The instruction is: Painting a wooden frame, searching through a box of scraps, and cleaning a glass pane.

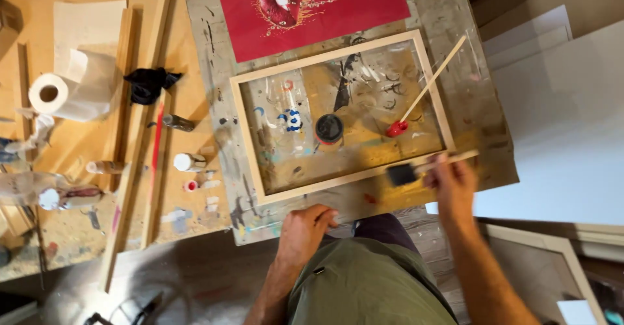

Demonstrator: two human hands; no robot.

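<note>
we see our right hand (452,181) closed around the wooden handle of a foam brush (404,173), whose dark head lies at the near right corner of the frame (338,55), touching or just above its bottom rail; motion blur keeps us from telling which. our left hand (304,229) rests on the near edge of the board (214,58), fingers curled, holding nothing, just below the frame's bottom rail.

the frame is pale bare wood, a rectangle lying flat on the paint-stained board. inside it stands a small jar (329,130) with a dark lid, near the middle. a second brush (426,91) with a red tip lies tilted across the frame's right rail, its tip inside the frame, its stick reaching out past the rail. a small ring of blue and white dots (293,120) sits left of the jar.

beyond the frame lies a red print (364,6) of lips. left of the board, on the bench (182,13), are a paper roll (65,91), a black rag (148,83) and a few small bottles (190,162). our green shirt (364,286) fills the bottom of the view.
</note>
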